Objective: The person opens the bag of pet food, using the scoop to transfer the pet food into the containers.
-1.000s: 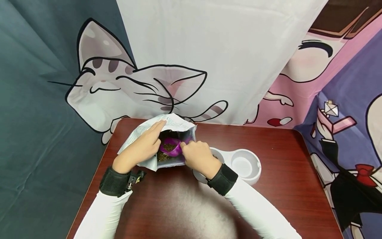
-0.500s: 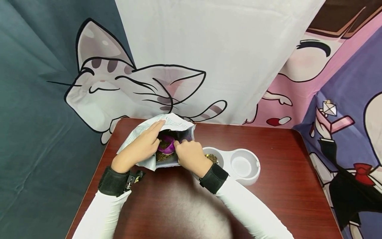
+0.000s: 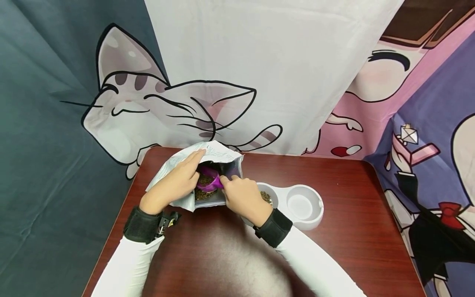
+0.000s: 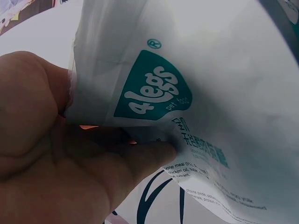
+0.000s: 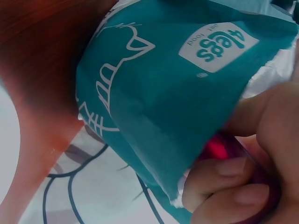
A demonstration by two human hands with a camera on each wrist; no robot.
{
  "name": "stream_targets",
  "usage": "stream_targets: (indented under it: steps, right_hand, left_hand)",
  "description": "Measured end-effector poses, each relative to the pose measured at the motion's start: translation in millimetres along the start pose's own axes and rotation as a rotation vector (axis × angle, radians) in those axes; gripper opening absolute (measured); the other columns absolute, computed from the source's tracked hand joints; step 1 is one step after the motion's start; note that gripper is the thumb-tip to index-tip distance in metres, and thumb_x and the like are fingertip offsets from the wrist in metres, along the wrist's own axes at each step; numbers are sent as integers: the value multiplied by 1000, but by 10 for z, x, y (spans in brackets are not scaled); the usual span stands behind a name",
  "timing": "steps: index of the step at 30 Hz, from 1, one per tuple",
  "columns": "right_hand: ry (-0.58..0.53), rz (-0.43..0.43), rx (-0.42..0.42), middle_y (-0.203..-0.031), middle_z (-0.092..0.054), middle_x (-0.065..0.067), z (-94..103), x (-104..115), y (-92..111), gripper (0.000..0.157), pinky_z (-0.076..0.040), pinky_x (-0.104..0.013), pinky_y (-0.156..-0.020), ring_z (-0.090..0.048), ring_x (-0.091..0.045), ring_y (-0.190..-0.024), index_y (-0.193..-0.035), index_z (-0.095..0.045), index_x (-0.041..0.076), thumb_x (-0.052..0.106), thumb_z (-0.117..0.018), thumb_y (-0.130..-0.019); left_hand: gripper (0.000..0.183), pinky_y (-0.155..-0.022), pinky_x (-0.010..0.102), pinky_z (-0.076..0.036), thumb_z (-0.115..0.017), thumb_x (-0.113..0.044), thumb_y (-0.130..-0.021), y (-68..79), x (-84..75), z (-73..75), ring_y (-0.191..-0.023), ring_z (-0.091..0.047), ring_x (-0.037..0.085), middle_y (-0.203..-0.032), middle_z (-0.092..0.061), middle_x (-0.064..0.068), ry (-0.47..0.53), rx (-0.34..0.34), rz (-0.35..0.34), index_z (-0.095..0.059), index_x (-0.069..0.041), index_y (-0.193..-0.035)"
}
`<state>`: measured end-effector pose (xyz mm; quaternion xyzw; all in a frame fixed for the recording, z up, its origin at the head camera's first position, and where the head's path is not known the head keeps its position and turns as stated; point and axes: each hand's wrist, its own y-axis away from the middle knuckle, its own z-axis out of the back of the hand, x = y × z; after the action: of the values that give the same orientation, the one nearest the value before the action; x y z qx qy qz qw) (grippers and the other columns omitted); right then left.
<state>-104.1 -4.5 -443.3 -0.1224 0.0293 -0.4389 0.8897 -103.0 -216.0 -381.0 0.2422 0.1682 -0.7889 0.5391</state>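
Nearest us: white sleeves (image 3: 126, 268), black wrist straps (image 3: 141, 226), this side of the 4legs pet food bag (image 3: 219, 152). We see the left hand (image 3: 172, 183) pinching the bag's open edge, the right hand (image 3: 246, 199) gripping the purple scoop (image 3: 213, 186) by its handle. Scoop sits within the bag's mouth, kibble (image 3: 205, 180) in it. Right of the bag: white double bowl (image 3: 285, 195), kibble in its left cup. Behind the bag we note a cat-print curtain (image 3: 274, 62).

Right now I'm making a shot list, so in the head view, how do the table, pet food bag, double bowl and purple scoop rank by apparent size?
1. Table
2. Pet food bag, partly covered by the left hand
3. Double bowl, partly hidden by the right hand
4. Purple scoop
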Motion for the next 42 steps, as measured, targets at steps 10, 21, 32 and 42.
stream_targets:
  steps: [10, 21, 32, 42]
  right_hand:
    - [-38, -18, -92, -81, -65, -5, 79, -195, 337, 32, -48, -41, -46, -66, -27, -58, -125, -64, 15, 28, -68, -96]
    - [-203, -78, -161, -102, -74, -2, 32, -427, 748, 34, -55, -45, -55, -72, -26, -76, -130, -65, 18, 26, -68, -97]
    - [-341, -63, -288, -94, -66, 2, -279, -576, 1015, 39, -48, -34, -53, -55, -14, -65, -133, -63, 16, 23, -69, -95]
    - [-409, -16, -381, -108, -71, -2, -505, -628, 1120, 42, -53, -37, -60, -60, -16, -71, -136, -62, 11, 22, -66, -96]
  left_hand:
    - [64, -126, 57, -21, -39, 1, -97, -30, -3, 15, -155, -26, 41, -164, -28, 30, -1, 26, 23, -25, 9, -159]
    - [64, -126, 57, -21, -39, 3, -97, -35, 6, 21, -155, -24, 41, -165, -27, 30, -2, 31, 27, -24, 10, -159]
    - [65, -126, 57, -21, -41, 4, -97, -23, 3, 10, -155, -25, 42, -164, -28, 31, -5, 25, 28, -24, 10, -159]
    - [65, -126, 58, -21, -41, 3, -97, -19, -3, 13, -155, -25, 44, -164, -26, 32, -6, 33, 32, -23, 10, -159]
